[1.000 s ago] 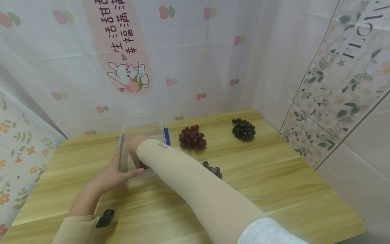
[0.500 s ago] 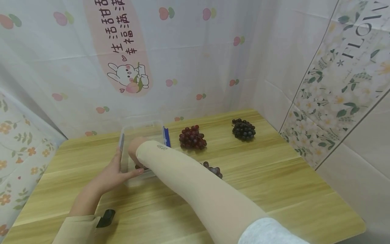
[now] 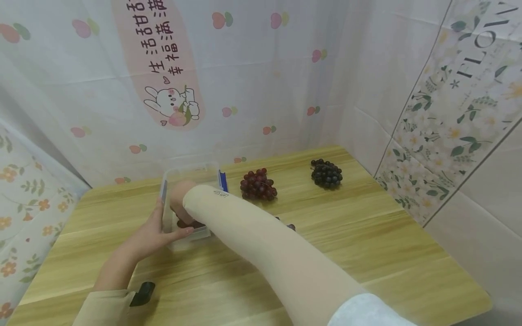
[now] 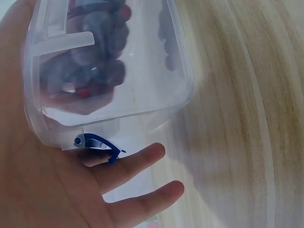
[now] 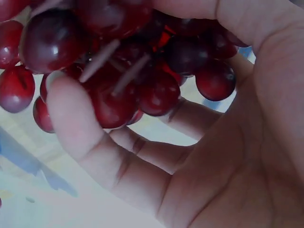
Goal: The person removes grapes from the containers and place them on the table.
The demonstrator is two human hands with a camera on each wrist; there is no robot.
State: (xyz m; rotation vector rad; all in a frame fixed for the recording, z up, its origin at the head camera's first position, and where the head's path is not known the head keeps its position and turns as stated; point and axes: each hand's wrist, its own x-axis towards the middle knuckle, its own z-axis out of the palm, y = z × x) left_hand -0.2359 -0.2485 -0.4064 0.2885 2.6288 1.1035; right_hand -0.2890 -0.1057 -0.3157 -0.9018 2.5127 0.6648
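Note:
A clear plastic box (image 3: 202,232) with blue latch flaps (image 3: 223,181) stands on the left part of the wooden table. My left hand (image 3: 152,235) holds it by the near left corner, thumb along the front rim and fingers against the side. The left wrist view shows two fingertips extending past a blue latch (image 4: 97,141). Inside the box, my right hand (image 3: 181,197) grips a bunch of red grapes (image 5: 159,92), fingers curled around it. Through the box wall, dark grapes (image 4: 88,61) look blurred. From the head view my forearm and wrist hide most of this bunch.
Right of the box lies a bunch of red grapes (image 3: 258,184). A black bunch (image 3: 326,174) sits farther right, near the table's back edge. Another dark bunch (image 3: 291,227) is mostly hidden behind my right forearm. Printed curtains stand behind and beside the table (image 3: 367,253).
My right hand has shifted slightly inside the box, and the forearm now covers more of the dark bunch beside it. The left hand stays on the box corner.

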